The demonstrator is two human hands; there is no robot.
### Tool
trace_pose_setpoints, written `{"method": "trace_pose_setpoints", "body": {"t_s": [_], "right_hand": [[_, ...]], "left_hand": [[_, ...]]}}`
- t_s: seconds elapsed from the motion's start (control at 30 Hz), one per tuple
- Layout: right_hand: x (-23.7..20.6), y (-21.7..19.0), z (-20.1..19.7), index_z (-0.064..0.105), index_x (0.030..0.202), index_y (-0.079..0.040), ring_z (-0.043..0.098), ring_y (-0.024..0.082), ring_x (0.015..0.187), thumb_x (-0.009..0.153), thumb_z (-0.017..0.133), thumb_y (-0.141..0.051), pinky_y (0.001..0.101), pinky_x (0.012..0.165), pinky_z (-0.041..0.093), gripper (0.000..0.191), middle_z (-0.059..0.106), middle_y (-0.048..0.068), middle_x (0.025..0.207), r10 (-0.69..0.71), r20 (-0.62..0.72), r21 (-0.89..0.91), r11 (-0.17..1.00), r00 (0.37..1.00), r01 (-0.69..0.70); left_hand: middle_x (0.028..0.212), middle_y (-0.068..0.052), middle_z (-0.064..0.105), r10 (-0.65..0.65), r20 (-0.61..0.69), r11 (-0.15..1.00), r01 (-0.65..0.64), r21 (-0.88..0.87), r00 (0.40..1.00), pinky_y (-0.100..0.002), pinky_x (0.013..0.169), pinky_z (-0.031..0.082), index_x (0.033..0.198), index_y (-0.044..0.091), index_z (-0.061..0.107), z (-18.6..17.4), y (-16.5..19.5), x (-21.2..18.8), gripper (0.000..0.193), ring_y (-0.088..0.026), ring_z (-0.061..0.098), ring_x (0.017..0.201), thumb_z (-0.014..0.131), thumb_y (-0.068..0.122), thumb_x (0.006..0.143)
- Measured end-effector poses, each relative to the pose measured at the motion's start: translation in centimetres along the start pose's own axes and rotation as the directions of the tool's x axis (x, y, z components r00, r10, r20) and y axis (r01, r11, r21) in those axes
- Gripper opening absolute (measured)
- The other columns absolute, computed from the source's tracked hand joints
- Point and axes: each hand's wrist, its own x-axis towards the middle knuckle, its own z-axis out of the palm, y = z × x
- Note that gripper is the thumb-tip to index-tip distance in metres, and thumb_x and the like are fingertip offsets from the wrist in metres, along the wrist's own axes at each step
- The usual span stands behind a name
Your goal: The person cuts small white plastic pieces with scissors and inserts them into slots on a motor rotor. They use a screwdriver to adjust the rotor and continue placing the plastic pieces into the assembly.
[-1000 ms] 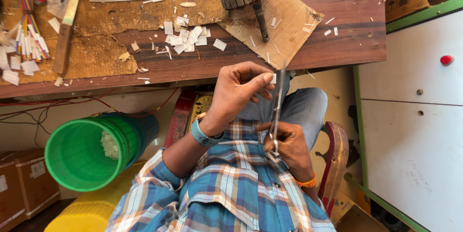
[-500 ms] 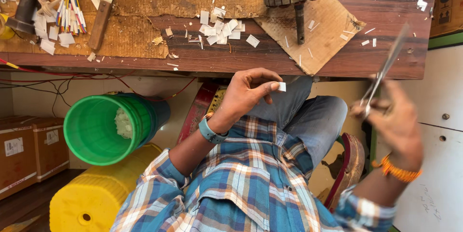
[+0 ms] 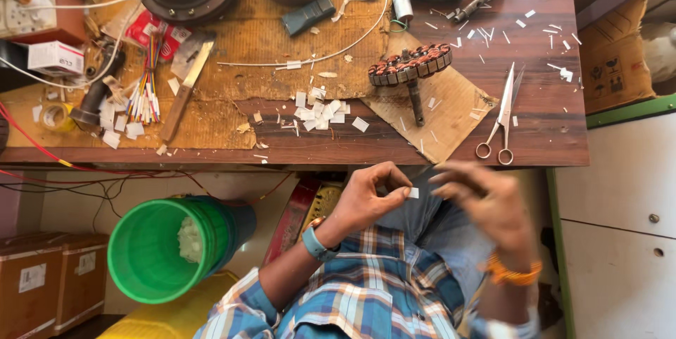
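Scissors (image 3: 501,117) now lie on the table (image 3: 549,149), no longer in the right hand (image 3: 486,209), which is blurred, open and empty. Left hand (image 3: 370,195) pinches a small white paper slip (image 3: 413,192) over the lap; so light a pinch could drop it.

We are wearing a blue-and-white plaid shirt (image 3: 366,290), sleeves rolled, a blue wristband (image 3: 312,244), orange bangle (image 3: 514,274) and jeans (image 3: 436,230).
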Motion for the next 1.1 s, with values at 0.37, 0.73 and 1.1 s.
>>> {"method": "trace_pose_setpoints", "body": {"t_s": [0.37, 0.73, 1.1], "right_hand": [[-2.1, 2.9, 6.1, 0.071, 0.104, 0.0, 0.076, 0.012, 0.088, 0.088, 0.072, 0.002, 0.0254, 0.079, 0.062, 0.016, 0.078, 0.007, 0.095, 0.014, -0.26, 0.198, 0.979, 0.965, 0.039], [-2.4, -1.0, 3.5, 0.068, 0.094, -0.004, 0.073, 0.025, 0.084, 0.076, 0.079, 0.005, 0.0321, 0.073, 0.057, 0.023, 0.073, 0.01, 0.096, -0.466, -0.193, -0.379, 0.847, 0.863, 0.373], [-2.4, -1.1, 4.9, 0.074, 0.102, 0.0, 0.072, 0.014, 0.081, 0.086, 0.078, -0.003, 0.0279, 0.071, 0.057, 0.017, 0.077, 0.008, 0.093, -0.163, -0.388, -0.111, 0.985, 0.907, 0.13]], "left_hand": [[0.088, -0.002, 0.074, 0.093, -0.013, 0.979, -0.089, 0.182, 0.996, -0.021, 0.058, 0.052, 0.102, 0.002, 0.075, 0.7, 0.8, 0.7, 0.013, -0.004, 0.065, 0.071, 0.075, 0.011, 0.093], [0.094, -0.002, 0.069, -0.024, 0.017, 0.979, 0.027, -0.2, 1.0, -0.022, 0.058, 0.059, 0.11, 0.001, 0.071, 2.9, 0.7, 0.4, 0.014, -0.006, 0.066, 0.082, 0.069, 0.01, 0.099], [0.088, -0.013, 0.07, 0.356, -0.099, 0.899, -0.312, 0.307, 0.929, -0.033, 0.063, 0.055, 0.1, -0.001, 0.069, 2.7, 4.3, 0.4, 0.007, -0.023, 0.07, 0.074, 0.071, 0.001, 0.094]]}}
